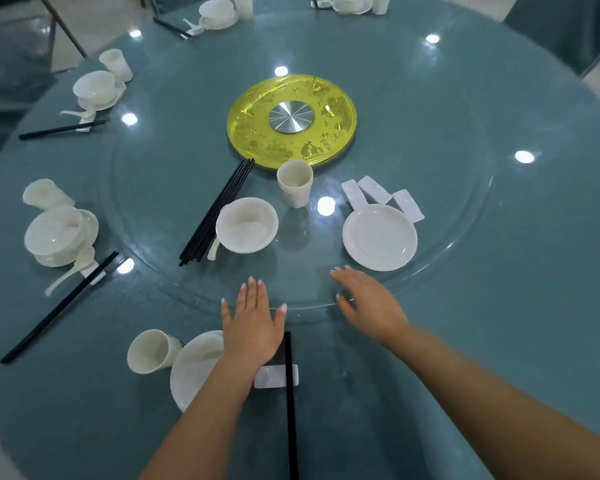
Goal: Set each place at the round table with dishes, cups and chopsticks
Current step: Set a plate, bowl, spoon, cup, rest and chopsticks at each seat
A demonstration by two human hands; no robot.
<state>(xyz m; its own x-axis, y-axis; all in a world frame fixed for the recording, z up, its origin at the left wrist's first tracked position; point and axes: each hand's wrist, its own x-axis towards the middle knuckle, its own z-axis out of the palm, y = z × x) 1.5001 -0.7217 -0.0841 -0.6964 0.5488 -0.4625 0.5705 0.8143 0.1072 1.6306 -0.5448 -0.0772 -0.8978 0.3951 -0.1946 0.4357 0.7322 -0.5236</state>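
Both hands are out over the near edge of the glass turntable (465, 258), and neither one holds anything. The left hand (253, 323) is flat, fingers straight and slightly fanned, thumb out to the side. The right hand (371, 306) is flat too, fingers stretched toward the centre, palm down. Whether they press on the glass or hover just above it, I cannot tell.

Right under the left wrist sits the nearest place setting: a white plate (191, 372), partly covered by the forearm, a cup (151, 351) lying tilted just beside it on the left, and a white chopstick rest (276, 375) with a black pair of chopsticks (291, 427) laid across it.

On the turntable ahead wait the spare pieces: a bundle of black chopsticks (215, 213), a white bowl (246, 225) touching a spoon (213, 249) at its left, stacked cups (294, 183) standing upright, an empty plate (380, 237), and three loose rests (381, 197) just behind that plate. Nothing lies between the hands and these pieces.

In the middle sits a yellow disc (291, 121) with a metal hub.

Along the left rim of the teal table (499, 341), further places are laid, each with a bowl on a plate, a cup, a spoon and chopsticks; the closest of them is that set (61, 233).
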